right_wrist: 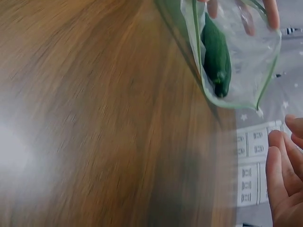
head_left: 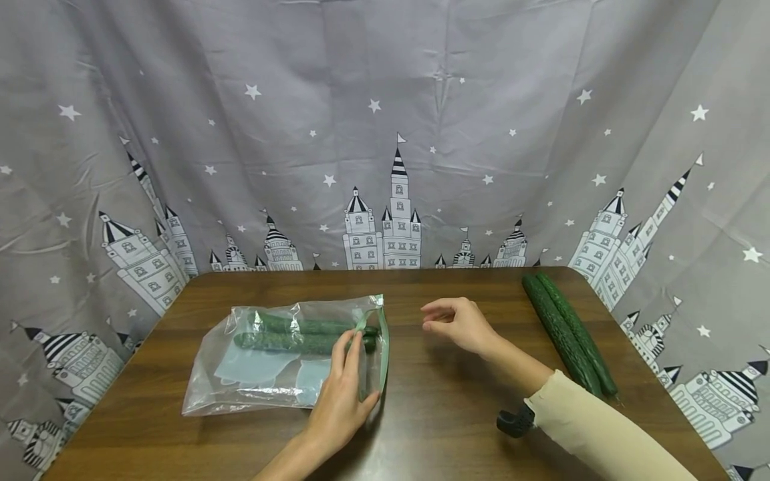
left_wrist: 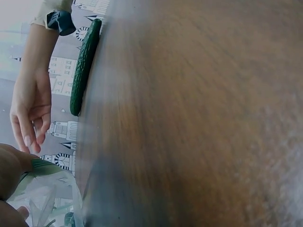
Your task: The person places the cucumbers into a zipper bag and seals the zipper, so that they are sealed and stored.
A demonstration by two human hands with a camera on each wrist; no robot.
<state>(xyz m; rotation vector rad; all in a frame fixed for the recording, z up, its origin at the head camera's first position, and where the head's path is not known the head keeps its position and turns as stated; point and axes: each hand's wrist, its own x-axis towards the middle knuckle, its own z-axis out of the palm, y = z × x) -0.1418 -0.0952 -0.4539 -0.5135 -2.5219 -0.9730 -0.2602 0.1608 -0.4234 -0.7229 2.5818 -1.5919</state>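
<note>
Nearest to the camera, at lower right, a cream sleeve (head_left: 592, 421) with a black wrist device (head_left: 515, 422) at its cuff, both above a brown wooden surface (head_left: 433, 441). Reaching up from the bottom edge, the left hand (head_left: 339, 394), thumb and bent fingers at the green-edged rim of a clear plastic bag (head_left: 207, 391), gripping it and holding the mouth apart. Lying on its side toward the left, mouth facing right; gaping in the right wrist view, so not sealed yet. Pale blue patches low on it; cannot tell whether printed or seen through. Inside, two cucumbers (head_left: 277, 343) lengthwise, side by side, ends close to the mouth: by judgement, half of the bagging done.

Over the middle, the right hand (head_left: 460, 327), in the air apart from the bag, empty, fingers loosely curved and thumb apart. Farther off, near the right edge, two more cucumbers (head_left: 559, 331) lying along each other, outside the bag, well apart from both hands: by judgement, the other half not done, closing of the mouth perhaps also left. Behind everything, a grey curtain (head_left: 385, 67) printed with white stars and castles.
</note>
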